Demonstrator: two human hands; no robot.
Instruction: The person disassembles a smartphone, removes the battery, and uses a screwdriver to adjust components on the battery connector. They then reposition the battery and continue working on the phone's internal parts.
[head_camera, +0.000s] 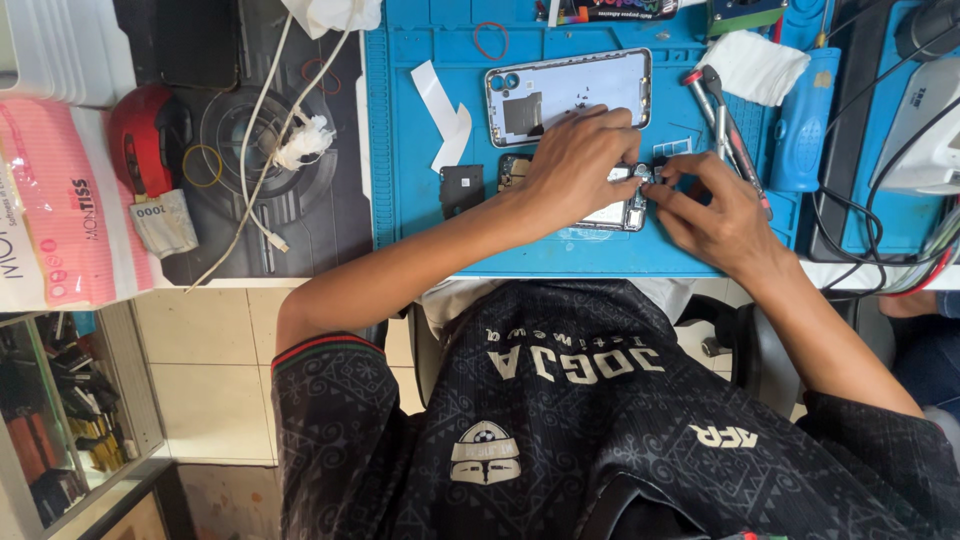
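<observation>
Working on the opened phone body with its exposed circuit board (628, 208), which lies near the front edge of the blue silicone repair mat (410, 150): left hand (578, 160) presses down on it, fingers curled together, while the right hand (705, 205) pinches a tiny part at its top corner. Detached silver back cover (570, 92) sits just behind it on the mat, screwdrivers (725, 130) to the right. Best bet, I'd say: keep the body pinned flat, move only fingertips, lift gently.

hands: left (575, 160), right (712, 205) | on opened phone (628, 205) | blue mat (420, 215)
</observation>
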